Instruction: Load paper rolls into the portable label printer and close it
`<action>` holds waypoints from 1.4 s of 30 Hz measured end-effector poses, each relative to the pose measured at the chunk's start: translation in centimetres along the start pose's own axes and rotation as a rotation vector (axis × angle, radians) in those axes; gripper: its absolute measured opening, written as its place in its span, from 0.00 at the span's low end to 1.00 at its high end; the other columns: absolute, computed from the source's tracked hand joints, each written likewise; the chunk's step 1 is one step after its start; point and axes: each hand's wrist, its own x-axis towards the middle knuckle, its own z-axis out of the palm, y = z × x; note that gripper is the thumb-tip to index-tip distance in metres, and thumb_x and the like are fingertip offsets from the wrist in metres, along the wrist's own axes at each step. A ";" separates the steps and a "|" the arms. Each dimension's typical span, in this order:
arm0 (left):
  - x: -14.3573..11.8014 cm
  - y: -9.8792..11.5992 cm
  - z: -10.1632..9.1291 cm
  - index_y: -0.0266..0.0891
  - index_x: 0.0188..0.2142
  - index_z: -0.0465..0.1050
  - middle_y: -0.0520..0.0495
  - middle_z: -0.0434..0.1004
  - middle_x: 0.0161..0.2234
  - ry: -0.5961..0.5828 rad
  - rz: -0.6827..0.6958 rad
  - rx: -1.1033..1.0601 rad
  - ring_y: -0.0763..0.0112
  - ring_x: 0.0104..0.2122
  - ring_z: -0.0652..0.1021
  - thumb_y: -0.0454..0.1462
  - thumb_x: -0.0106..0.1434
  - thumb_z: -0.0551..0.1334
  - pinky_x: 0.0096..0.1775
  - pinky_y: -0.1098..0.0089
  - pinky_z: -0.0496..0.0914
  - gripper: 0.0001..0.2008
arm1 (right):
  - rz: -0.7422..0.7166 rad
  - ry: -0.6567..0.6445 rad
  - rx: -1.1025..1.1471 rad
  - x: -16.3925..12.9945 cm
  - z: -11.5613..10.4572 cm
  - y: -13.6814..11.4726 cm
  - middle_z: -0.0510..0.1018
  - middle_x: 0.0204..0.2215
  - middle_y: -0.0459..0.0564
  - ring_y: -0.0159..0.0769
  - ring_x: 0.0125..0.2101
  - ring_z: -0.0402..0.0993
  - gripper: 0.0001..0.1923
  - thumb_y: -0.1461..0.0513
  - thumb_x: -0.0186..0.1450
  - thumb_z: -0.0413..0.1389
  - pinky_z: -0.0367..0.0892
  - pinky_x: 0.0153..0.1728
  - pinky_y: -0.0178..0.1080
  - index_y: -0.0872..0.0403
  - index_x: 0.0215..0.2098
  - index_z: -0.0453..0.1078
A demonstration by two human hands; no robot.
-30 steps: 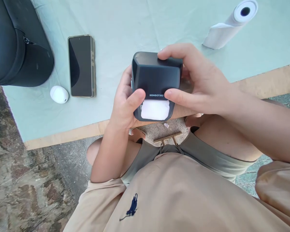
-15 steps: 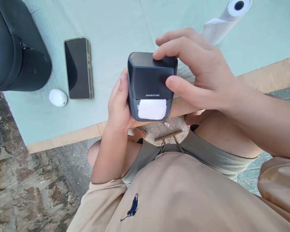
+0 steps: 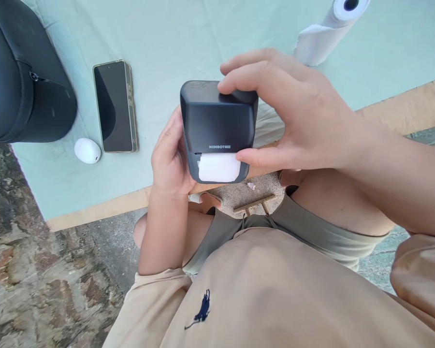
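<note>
A black label printer with NIIMBOT lettering is held up near the table's front edge. My left hand is wrapped around its left side, the far fingers hidden behind it. White label paper pokes out of the slot at the printer's front. My right hand spans the right side: a fingertip rests on the printer's top, while the thumb tip meets the right edge of the paper by the slot. The other right fingers are bent above the top.
On the pale green tablecloth are a phone, a small white rounded device, a large black case and a partly unrolled white paper roll. The wooden table edge runs just before my knees.
The printer and both hands have shifted slightly left in view. My right thumb has come down from the printer's front cover to the edge of the label paper.
</note>
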 end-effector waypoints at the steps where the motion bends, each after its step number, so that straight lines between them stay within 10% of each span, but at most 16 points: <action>1: -0.1 0.1 0.1 0.44 0.43 0.78 0.49 0.84 0.42 -0.015 0.018 -0.012 0.54 0.56 0.77 0.48 0.70 0.57 0.63 0.55 0.69 0.15 | 0.010 0.031 -0.043 0.1 -0.3 -0.3 0.70 0.60 0.53 0.37 0.61 0.68 0.28 0.45 0.69 0.51 0.69 0.61 0.40 0.53 0.59 0.65; 8: -0.6 -0.2 0.1 0.49 0.51 0.77 0.49 0.81 0.47 -0.038 0.032 0.121 0.60 0.47 0.82 0.47 0.59 0.70 0.47 0.65 0.77 0.20 | 0.286 0.290 -0.064 0.7 -0.9 -1.4 0.65 0.21 0.46 0.31 0.30 0.71 0.17 0.55 0.71 0.48 0.72 0.41 0.40 0.55 0.43 0.75; 12: -0.6 -0.4 0.1 0.47 0.51 0.78 0.48 0.81 0.46 -0.019 0.034 0.124 0.62 0.43 0.82 0.47 0.62 0.68 0.44 0.66 0.78 0.18 | 0.228 0.403 0.033 0.9 -0.5 -1.1 0.72 0.30 0.49 0.30 0.34 0.75 0.18 0.55 0.71 0.50 0.74 0.40 0.37 0.59 0.44 0.76; 21: -0.8 -0.1 0.6 0.49 0.54 0.75 0.46 0.80 0.53 -0.034 0.018 0.160 0.54 0.55 0.79 0.47 0.66 0.65 0.56 0.58 0.75 0.18 | 0.296 0.068 -0.234 2.7 -0.6 -2.2 0.78 0.43 0.43 0.33 0.40 0.75 0.17 0.58 0.65 0.48 0.64 0.35 0.35 0.50 0.48 0.70; 27: -0.8 -0.4 0.0 0.48 0.54 0.76 0.50 0.81 0.48 -0.046 0.032 0.118 0.66 0.46 0.82 0.45 0.66 0.66 0.45 0.70 0.78 0.18 | 0.407 -0.150 -0.430 4.0 0.7 -1.8 0.75 0.28 0.48 0.28 0.25 0.62 0.12 0.54 0.64 0.52 0.47 0.27 0.36 0.50 0.40 0.73; 34: -0.9 -0.5 0.2 0.46 0.49 0.78 0.50 0.81 0.44 -0.074 0.058 0.116 0.69 0.43 0.82 0.46 0.69 0.65 0.42 0.72 0.77 0.12 | 0.473 -0.341 -0.459 4.4 0.3 -2.4 0.69 0.27 0.52 0.39 0.30 0.67 0.19 0.56 0.61 0.53 0.56 0.31 0.37 0.45 0.51 0.72; 42: -0.7 -0.9 0.0 0.45 0.47 0.78 0.49 0.81 0.42 0.015 0.070 0.097 0.62 0.49 0.82 0.50 0.66 0.65 0.48 0.66 0.78 0.16 | 0.371 0.033 0.419 2.3 -1.8 -1.5 0.75 0.37 0.46 0.27 0.29 0.68 0.17 0.61 0.57 0.59 0.62 0.28 0.35 0.54 0.45 0.70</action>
